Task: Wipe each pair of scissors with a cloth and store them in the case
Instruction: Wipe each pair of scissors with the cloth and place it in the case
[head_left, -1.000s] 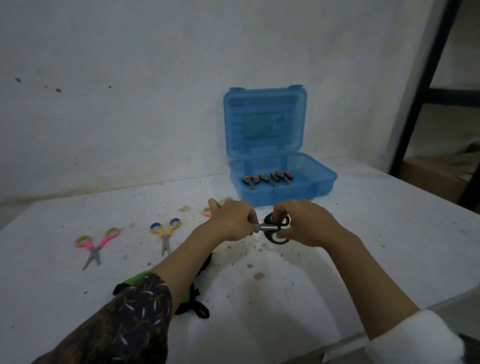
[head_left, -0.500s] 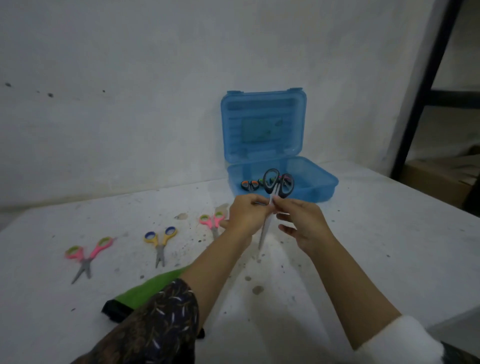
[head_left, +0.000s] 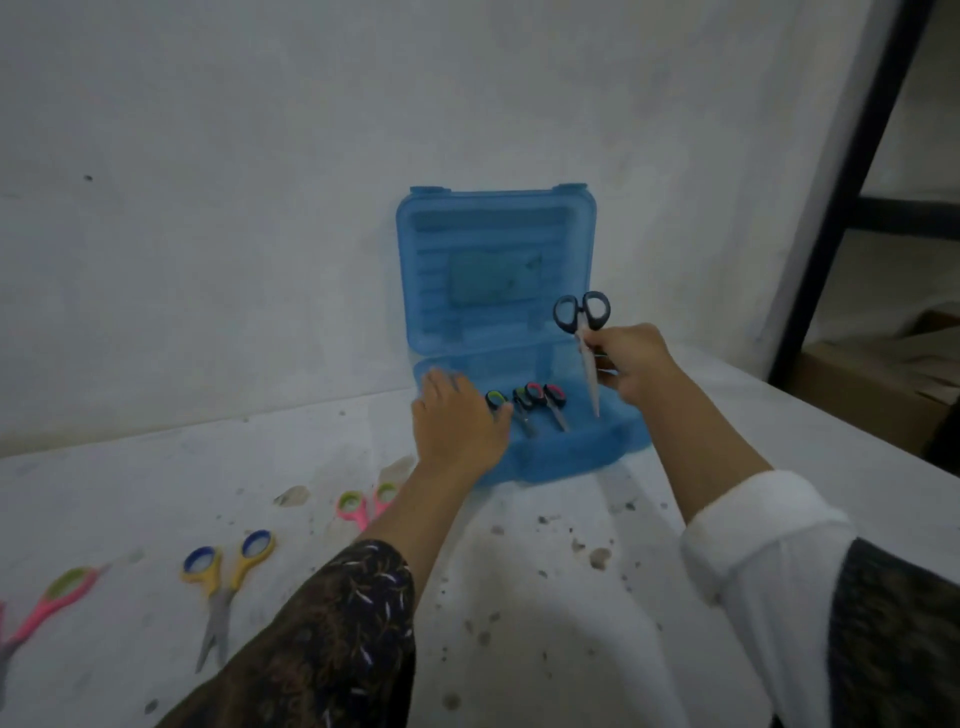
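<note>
Above the tray of the open blue case (head_left: 493, 270), our right hand (head_left: 631, 364) grips the black scissors (head_left: 592, 387) by the blades, handles up, tips down. Left of it, our left hand (head_left: 460, 421) lies with fingers straight on the case's near left corner. Between the 2 hands, a row of small scissors (head_left: 524, 402) lies inside the case. Left of the left forearm, on the white table (head_left: 519, 597), lie pink scissors (head_left: 358, 506), yellow scissors (head_left: 223, 577) and pink-green scissors (head_left: 52, 597).

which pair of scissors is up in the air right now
The black-handled scissors, gripped by the right hand above the blue case; the others lie inside it or on the table.
</note>
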